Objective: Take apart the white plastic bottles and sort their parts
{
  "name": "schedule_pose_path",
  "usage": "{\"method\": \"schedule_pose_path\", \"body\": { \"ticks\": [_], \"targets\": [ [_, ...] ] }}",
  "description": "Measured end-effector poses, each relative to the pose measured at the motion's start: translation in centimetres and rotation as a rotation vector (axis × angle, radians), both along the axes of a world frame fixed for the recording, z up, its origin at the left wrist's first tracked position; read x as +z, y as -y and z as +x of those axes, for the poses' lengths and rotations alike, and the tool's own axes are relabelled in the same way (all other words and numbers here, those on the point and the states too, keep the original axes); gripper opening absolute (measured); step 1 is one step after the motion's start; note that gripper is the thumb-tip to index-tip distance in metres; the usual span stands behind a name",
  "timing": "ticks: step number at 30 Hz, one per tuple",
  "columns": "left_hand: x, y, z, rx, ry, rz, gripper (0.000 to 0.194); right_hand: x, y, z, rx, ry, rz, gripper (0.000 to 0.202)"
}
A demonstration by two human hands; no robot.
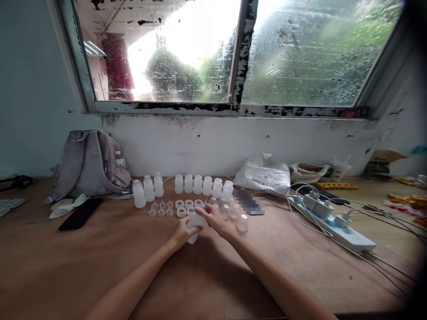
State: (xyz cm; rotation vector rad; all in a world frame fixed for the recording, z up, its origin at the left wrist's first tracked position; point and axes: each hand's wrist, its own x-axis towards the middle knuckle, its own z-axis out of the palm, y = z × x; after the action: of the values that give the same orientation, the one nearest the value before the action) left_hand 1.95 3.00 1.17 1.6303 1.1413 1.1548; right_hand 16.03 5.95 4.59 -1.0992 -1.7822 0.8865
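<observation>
On the big, flat brown table (133, 266), the left hand (182, 232) is wrapped around a leaning, milky white plastic bottle (194, 220) near the middle, and the right hand (216, 218) pinches its top, so a firm hold low down and soft, even fingers up top should keep it from slipping. From that one bottle, there are six open white bottles (198, 185) at 12 o'clock, three topped white bottles (149, 190) at 10, clear, round plastic caps (242, 224) at 2, too blurry to count, at least five white plastic rings (181, 212) at 12, and six small, clear, pointy teats (169, 212) at 10.
</observation>
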Motion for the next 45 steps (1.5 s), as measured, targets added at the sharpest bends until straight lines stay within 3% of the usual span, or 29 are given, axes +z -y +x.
{"method": "schedule_pose_path", "body": {
  "ticks": [3, 6, 11, 15, 20, 25, 31, 34, 36, 40, 43, 45],
  "targets": [
    [-0.1, 0.1, -0.2, -0.114, 0.126, -0.155, 0.019, -0.4, 0.3, 0.2, 0.069, -0.14, -0.087, 0.036],
    [-0.3, 0.1, -0.4, -0.265, 0.324, -0.362, 0.029, -0.3, 0.7, 0.6, 0.168, -0.255, -0.181, 0.032],
    [-0.3, 0.6, -1.4, -0.529, 0.747, -0.641, 0.052, 0.8, 0.7, 1.6, 0.519, -0.361, -0.355, 0.032],
    [0.1, 0.9, -2.2, -0.571, 0.802, -0.604, 0.054, 1.1, 0.2, 2.4, 0.429, -0.353, -0.307, 0.045],
    [0.0, 0.8, -2.4, -0.554, 0.734, -0.58, 0.053, 0.9, 0.3, 2.1, 0.415, -0.512, -0.355, 0.019],
    [-0.4, 0.4, -2.4, -0.586, 0.589, -0.613, 0.051, 0.6, 0.3, 2.0, 0.318, -0.507, -0.281, 0.021],
    [0.1, 0.7, -2.3, -0.538, 0.545, -0.546, 0.054, 0.7, -0.5, 2.8, 0.291, -0.609, -0.312, 0.021],
    [1.4, 0.9, -2.3, -0.457, 0.49, -0.395, 0.042, 1.0, -0.9, 3.4, 0.246, -0.655, -0.289, 0.023],
    [2.5, 0.5, -2.5, -0.334, 0.387, -0.203, 0.037, 1.0, -1.1, 3.7, 0.197, -0.653, -0.264, 0.024],
    [4.7, -1.9, -4.0, -0.02, 0.085, 0.118, 0.049, 0.7, -1.2, 3.9, 0.142, -0.57, -0.252, 0.026],
    [6.3, -4.6, -5.4, 0.237, -0.279, 0.275, 0.06, 0.4, -1.0, 3.6, 0.131, -0.491, -0.24, 0.026],
    [7.4, -6.5, -6.3, 0.342, -0.566, 0.355, 0.05, 0.3, -0.8, 3.3, 0.132, -0.433, -0.237, 0.026]
  ]
}}
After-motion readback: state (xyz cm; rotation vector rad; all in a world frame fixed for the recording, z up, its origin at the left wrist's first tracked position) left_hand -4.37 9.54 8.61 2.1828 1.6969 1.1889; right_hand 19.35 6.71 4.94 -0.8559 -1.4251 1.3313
